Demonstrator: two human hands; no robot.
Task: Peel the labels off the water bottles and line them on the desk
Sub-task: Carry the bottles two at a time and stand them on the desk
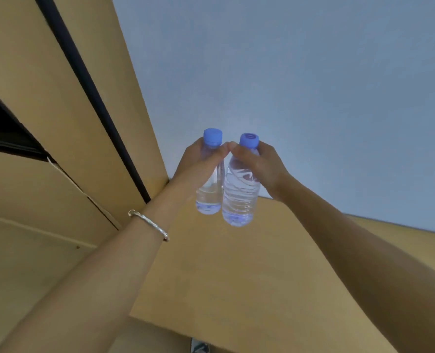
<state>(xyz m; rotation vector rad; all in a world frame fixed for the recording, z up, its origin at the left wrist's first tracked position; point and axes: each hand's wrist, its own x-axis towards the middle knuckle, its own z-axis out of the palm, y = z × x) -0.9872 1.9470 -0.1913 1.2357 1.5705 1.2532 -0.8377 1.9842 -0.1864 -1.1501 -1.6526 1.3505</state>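
Observation:
Two clear water bottles with blue caps stand side by side at the far edge of the wooden desk [236,276], and neither shows a label. My left hand [198,161] grips the upper part of the left bottle [209,197]. Around the shoulder of the right bottle [239,200] curl the fingers of my right hand [257,164]. The thumbs of the two hands nearly meet between the caps. The bottles touch or almost touch each other.
A pale blue-grey wall [313,72] rises behind the desk. Tan wooden panels [58,123] with a dark vertical strip stand to the left, with a dark opening at the far left. A silver bracelet [149,224] circles my left wrist.

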